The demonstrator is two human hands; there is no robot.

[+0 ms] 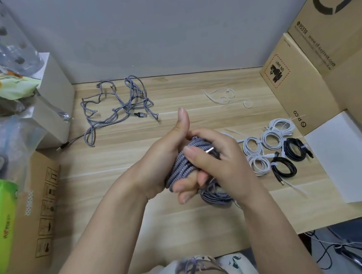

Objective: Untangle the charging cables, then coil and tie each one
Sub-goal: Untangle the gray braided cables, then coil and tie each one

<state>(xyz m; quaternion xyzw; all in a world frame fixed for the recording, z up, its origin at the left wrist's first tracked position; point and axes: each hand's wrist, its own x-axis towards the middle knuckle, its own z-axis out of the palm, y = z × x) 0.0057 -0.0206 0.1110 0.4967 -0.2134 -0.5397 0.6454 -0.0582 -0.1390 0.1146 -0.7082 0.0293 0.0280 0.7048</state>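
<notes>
- Wrapping round the left hand [156, 161] is a grey braided cable [179, 166]; its turns lie across the palm and fingers, thumb pointing up toward twelve o'clock; the fingers are curled under the coil, so this hand is grasping it
- the right hand [221, 166] sits at three o'clock of the coil, touching it; thumb and fingers pinch the cable's silver plug [209, 150] against the turns; this hand too is clenched on the cable
- more grey loops [215, 196] lie on the table [138, 208] just beneath the hands, at about five o'clock
- a second grey cable [116, 105] lies tangled at eleven o'clock on the table, well apart from the hands; its dark plug [140, 114] shows among the strands
- at three o'clock sit four coiled white cables [270, 139] and two coiled black cables [289, 154], close together
- loose white ties [227, 97] lie at one o'clock
- cardboard boxes [324, 66] stand at two o'clock; a white sheet [347, 159] lies below them; a green packet [0, 229] rests on a box at nine o'clock
</notes>
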